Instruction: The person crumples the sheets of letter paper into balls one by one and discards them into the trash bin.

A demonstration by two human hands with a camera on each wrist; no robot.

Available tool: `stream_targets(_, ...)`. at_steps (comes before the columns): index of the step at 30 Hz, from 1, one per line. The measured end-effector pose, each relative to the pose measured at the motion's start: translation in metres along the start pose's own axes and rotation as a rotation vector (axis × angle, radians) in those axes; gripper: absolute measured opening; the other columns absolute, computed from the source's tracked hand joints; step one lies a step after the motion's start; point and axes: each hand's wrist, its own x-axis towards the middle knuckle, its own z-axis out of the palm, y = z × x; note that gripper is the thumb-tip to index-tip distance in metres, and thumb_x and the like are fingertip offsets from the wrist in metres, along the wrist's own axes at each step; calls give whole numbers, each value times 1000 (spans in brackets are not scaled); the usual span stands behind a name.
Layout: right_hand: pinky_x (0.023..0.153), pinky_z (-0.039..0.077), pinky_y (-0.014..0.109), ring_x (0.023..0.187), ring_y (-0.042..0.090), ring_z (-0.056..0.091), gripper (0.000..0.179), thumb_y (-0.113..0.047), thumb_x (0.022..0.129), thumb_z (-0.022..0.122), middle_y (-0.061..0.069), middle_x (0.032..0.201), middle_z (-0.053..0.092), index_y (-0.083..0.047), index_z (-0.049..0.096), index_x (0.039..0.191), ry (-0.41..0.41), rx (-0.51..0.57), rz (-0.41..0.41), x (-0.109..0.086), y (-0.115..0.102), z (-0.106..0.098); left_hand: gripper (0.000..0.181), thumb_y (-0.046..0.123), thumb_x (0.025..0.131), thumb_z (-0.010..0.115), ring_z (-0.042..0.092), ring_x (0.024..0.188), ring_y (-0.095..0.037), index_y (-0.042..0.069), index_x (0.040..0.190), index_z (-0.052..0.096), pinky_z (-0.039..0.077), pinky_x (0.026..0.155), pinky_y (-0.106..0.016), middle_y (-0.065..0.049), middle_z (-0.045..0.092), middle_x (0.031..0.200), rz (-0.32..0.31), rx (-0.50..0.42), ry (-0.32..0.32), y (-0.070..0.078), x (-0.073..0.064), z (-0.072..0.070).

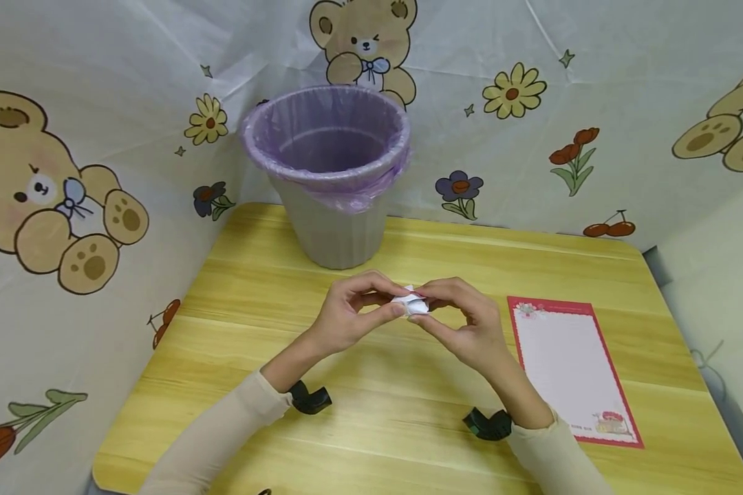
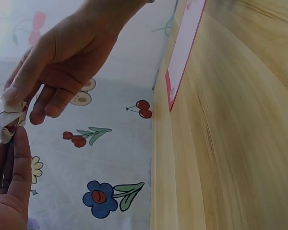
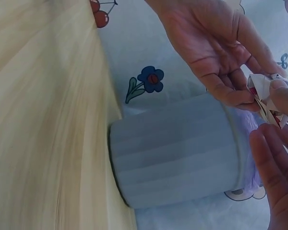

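Observation:
Between both hands is a small crumpled ball of paper [image 1: 412,302], white with bits of red, raised above the table. My left hand [image 1: 349,313] pinches its left side between thumb and fingers. From the other side my right hand [image 1: 467,320] pinches it the same way, so the fingertips of both hands nearly meet. In the left wrist view the creased paper [image 2: 8,120] shows folded edges at the left border. The right wrist view has the paper [image 3: 266,93] at the right, with red printing in its folds.
A grey trash bin [image 1: 340,237] lined with a purple bag [image 1: 353,196] stands at the back of the wooden table [image 1: 384,426]. A red-bordered sheet of letter paper [image 1: 569,364] lies at the right. Behind hangs a bear-and-flower cloth [image 1: 458,41]. Black wrist mounts [image 1: 309,399] sit under the forearms.

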Motion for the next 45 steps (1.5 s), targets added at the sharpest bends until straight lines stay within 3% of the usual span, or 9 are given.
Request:
stream_targets(5, 83, 65, 22, 97, 11, 74, 31, -9, 89, 89, 16, 111, 78, 2, 78, 116, -3, 1, 24, 5, -1, 3, 21, 7, 99, 77, 75, 102, -13, -5, 117, 75, 67, 92, -33, -25, 73, 111, 11, 38, 27, 2, -1, -4)
stream_targets(13, 80, 67, 26, 92, 12, 76, 34, 6, 84, 88, 18, 108, 76, 6, 76, 116, 8, 57, 63, 10, 2, 7, 21, -4, 95, 77, 74, 101, -14, -4, 116, 75, 67, 91, -32, -26, 73, 110, 29, 78, 82, 5, -5, -12)
stream_targets(21, 81, 66, 23, 89, 13, 76, 40, 15, 79, 87, 6, 109, 77, 6, 76, 116, 30, 62, 113, 13, 6, 7, 25, -7, 92, 79, 72, 101, -14, 1, 115, 77, 67, 89, -30, -18, 73, 109, 62, 200, 102, 4, -7, -20)
stream_targets(29, 83, 66, 22, 89, 11, 75, 41, 18, 78, 85, 1, 108, 77, 4, 77, 116, 40, 42, 139, 25, 10, 5, 28, -9, 90, 81, 71, 100, -15, 4, 114, 78, 67, 89, -30, -13, 74, 108, 98, 274, 121, 5, -8, -26)
stream_targets(37, 82, 65, 20, 90, 10, 76, 36, 19, 85, 78, -2, 110, 76, 3, 77, 117, 55, 26, 193, 39, 16, -2, 30, -9, 89, 81, 71, 99, -15, 5, 115, 78, 66, 90, -28, -11, 74, 108, 112, 329, 155, 5, -10, -32)
stream_targets(45, 84, 65, 22, 90, 13, 75, 32, 18, 89, 75, 4, 116, 78, 9, 73, 119, 108, 125, 245, 42, 35, -5, 28, -4, 91, 83, 71, 103, -15, 6, 117, 78, 64, 92, -24, -12, 73, 111, 107, 400, 245, 6, -14, -43)
